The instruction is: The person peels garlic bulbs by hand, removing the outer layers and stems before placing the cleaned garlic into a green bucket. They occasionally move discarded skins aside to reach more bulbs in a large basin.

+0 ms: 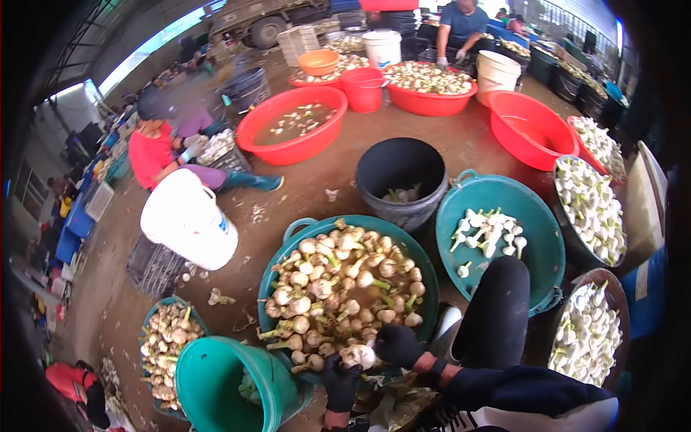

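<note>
A large garlic bulb [358, 356] is at the near rim of a green tub [430, 288], between my black-gloved hands. My left hand [340, 383] is closed on the bulb's left side. My right hand [398, 346] has its fingers curled in close to the bulb's right side; what they hold, if anything, is hidden. Unpeeled garlic bulbs [320, 288] with stems float in brownish water in the tub. Below my hands, loose garlic skins and leaves [399, 403] lie near my lap.
Close by stand a green bucket [216, 381], a dark bucket [399, 180] and a green basin [536, 216] with white bulbs. Full containers of peeled garlic [586, 335] line the right. A white bucket [183, 216] leans at left. Co-workers [155, 144] sit beyond, among red basins [291, 155].
</note>
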Motion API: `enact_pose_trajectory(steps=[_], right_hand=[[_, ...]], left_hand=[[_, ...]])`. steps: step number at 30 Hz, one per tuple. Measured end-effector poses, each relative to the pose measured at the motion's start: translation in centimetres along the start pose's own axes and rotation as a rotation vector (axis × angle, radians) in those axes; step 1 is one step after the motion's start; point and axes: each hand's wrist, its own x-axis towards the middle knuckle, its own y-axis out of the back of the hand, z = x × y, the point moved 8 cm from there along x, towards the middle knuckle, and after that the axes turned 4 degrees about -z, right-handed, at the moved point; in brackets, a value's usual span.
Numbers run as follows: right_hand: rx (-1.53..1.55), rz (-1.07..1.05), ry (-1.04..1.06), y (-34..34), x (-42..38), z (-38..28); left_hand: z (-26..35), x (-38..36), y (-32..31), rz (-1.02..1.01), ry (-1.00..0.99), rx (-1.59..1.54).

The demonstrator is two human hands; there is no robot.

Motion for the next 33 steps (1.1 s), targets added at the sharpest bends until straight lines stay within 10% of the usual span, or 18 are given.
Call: enact_pose_trajectory(steps=[4, 10, 18, 33], right_hand=[[-0.075, -0.004, -0.153, 0.3, 0.2, 4.6], [-0.178, -0.023, 0.149, 2.7, 0.7, 1.2], [0.293, -0.244, 0.29, 1.5, 0.6, -6.9], [0.276, -0.282, 0.174, 1.5, -0.5, -6.4]], left_hand=[[2.5, -0.6, -0.7, -0.132, 0.06, -0.213], [2.3, 0.2, -0.5, -0.026, 0.186, -0.989], [0.3, 0.3, -2.0, -0.072, 0.352, -0.946], [0.7, -0.9, -3.5, -0.205, 0.421, -0.876]])
